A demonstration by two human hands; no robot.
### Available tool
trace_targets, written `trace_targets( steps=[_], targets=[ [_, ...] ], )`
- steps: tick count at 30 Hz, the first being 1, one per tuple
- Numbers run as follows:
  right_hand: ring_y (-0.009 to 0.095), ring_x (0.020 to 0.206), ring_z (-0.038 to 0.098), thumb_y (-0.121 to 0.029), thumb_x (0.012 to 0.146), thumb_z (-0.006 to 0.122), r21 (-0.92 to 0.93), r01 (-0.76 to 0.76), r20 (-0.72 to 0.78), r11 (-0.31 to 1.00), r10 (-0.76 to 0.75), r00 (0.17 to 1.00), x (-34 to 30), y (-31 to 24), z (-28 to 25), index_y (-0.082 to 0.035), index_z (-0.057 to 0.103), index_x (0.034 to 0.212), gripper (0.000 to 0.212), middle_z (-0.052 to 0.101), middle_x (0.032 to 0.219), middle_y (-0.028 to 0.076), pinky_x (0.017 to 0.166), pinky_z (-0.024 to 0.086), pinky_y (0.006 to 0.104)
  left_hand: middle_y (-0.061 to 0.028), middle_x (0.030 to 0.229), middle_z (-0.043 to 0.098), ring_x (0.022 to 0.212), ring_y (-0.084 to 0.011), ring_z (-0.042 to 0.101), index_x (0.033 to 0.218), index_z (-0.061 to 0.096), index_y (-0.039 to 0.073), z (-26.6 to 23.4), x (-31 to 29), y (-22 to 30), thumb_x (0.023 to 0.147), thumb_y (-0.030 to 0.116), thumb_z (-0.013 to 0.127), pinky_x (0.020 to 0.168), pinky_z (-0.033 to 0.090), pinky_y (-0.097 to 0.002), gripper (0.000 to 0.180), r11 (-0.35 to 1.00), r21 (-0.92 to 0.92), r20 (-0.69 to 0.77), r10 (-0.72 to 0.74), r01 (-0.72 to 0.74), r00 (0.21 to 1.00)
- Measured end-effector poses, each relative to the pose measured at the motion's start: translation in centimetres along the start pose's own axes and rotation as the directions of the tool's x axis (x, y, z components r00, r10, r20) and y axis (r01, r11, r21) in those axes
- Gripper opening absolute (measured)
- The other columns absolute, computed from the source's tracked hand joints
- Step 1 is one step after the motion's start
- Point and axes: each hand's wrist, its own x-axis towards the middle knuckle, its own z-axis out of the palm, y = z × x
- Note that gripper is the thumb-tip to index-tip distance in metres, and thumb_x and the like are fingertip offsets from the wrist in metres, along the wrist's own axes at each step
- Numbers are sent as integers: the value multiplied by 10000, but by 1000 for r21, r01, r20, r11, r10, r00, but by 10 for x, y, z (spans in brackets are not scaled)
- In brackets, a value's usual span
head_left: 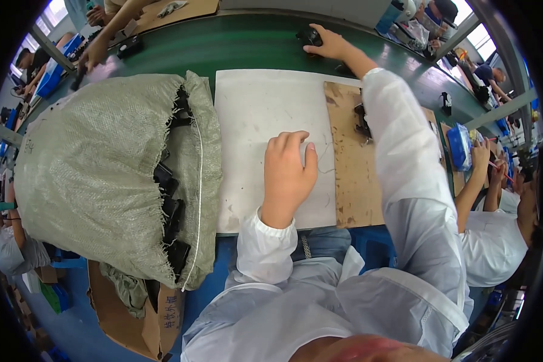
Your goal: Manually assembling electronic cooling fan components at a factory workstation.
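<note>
My right hand (330, 44) reaches out to the far green belt, its fingers closed round a small black plastic part (308, 37). I cannot tell whether the part rests on the belt or is just above it. Over the white board (241, 120) my left hand (288, 172) hovers with nothing in it, thumb apart from the loosely bent fingers. To its left lies a big green woven sack (96, 163), its mouth showing several black parts (174, 211). Another black part (362, 123) sits on the brown board (350, 181), partly hidden by my right sleeve.
The green belt (253, 45) runs across the far side, with a black part (130, 46) at left and another (445, 102) at right. A cardboard box (127, 326) stands below the sack. Co-workers' arms (473, 175) are at the right, and another arm (111, 33) reaches in at far left.
</note>
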Motion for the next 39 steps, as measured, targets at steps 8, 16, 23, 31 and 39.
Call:
trace_targets(
  steps=[8,16,23,31,39],
  targets=[
    [323,1140,613,-346,594,891,-482,329,474,812,-74,877,-25,17,-34,-49,560,1323,854,677,1184,142,1167,270,499,-114,974,649,887,-278,577,1026,640,14,5,3,5,842,78,609,831,472,-347,198,999,7,9,54,-54,998],
    [353,985,629,-289,588,876,-521,534,205,665,-510,835,-39,8,-60,14,648,1018,573,691,994,140,1108,379,428,-131,975,663,884,-293,589,1015,646,4,4,-1,-6,831,78,614,831,481,-353,200,998,53,-44,41,-38,998],
    [332,936,616,-258,570,861,-566,356,138,744,-340,930,-110,-89,-104,43,646,1042,600,673,1002,145,934,495,383,-136,972,663,898,-297,597,1027,649,-1,-26,-4,3,823,98,635,838,485,-359,227,995,101,-125,34,-22,992],
    [257,841,617,-375,679,786,17,350,485,936,-314,816,-168,-190,-113,38,674,877,472,683,985,173,755,510,337,-156,1047,682,974,-269,640,1070,648,-34,-51,-13,-8,811,207,726,895,475,-329,362,994,13,-107,-103,105,989],
    [263,1059,592,-323,853,586,571,355,262,740,-575,775,-167,-190,-95,44,631,1037,413,624,1195,192,911,461,339,-158,1062,683,956,-233,649,1129,623,-49,-60,-9,-8,745,191,798,924,464,-330,486,902,-425,-22,-96,78,995]
  ],
)
